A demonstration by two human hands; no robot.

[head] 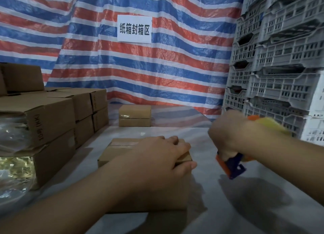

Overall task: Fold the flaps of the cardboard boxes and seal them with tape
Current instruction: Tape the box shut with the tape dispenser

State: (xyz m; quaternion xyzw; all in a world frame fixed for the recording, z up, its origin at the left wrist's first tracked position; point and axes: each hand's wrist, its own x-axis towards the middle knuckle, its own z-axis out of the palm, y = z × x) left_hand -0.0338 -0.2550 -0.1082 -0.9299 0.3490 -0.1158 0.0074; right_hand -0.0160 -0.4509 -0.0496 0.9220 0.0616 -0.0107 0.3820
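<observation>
A small cardboard box (115,150) lies flat on the pale table in front of me, flaps closed, with a strip of clear tape along its top seam. My left hand (157,156) presses flat on its top, the fingers hooked over the right edge. My right hand (231,137) hovers to the right of the box, apart from it, gripping an orange and blue tape dispenser (231,165) with a yellow roll; it is motion-blurred. Another small taped box (135,115) sits at the far end of the table.
Stacked cardboard boxes (52,114) line the left side; one at the near left is open with shiny plastic-wrapped goods (14,163). Grey plastic crates (273,67) tower at the right. A striped tarp (140,72) with a paper sign hangs behind. The pale table surface (219,207) extends toward me.
</observation>
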